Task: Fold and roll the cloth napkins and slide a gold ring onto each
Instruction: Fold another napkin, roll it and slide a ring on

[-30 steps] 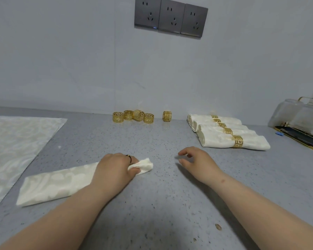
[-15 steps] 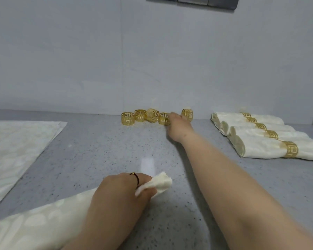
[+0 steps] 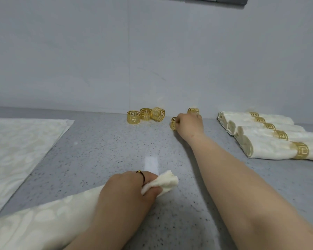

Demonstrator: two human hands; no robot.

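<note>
A rolled cream napkin (image 3: 43, 219) lies near me on the grey counter (image 3: 101, 154). My left hand (image 3: 126, 192) grips its right end, and a bunched tip sticks out past my fingers. My right hand (image 3: 189, 126) is stretched to the back of the counter and pinches a gold ring (image 3: 173, 123) at its fingertips. Another gold ring (image 3: 193, 111) stands just behind that hand. Three more gold rings (image 3: 145, 115) stand in a group to the left by the wall.
Several rolled napkins with gold rings (image 3: 271, 138) lie side by side at the back right. A flat cream cloth (image 3: 16, 152) is spread on the left of the counter. The wall rises directly behind the rings.
My right hand reached from the middle of the counter to the row of rings and took hold of one, drawing it slightly away from the group. My left hand kept its grip on the napkin.
</note>
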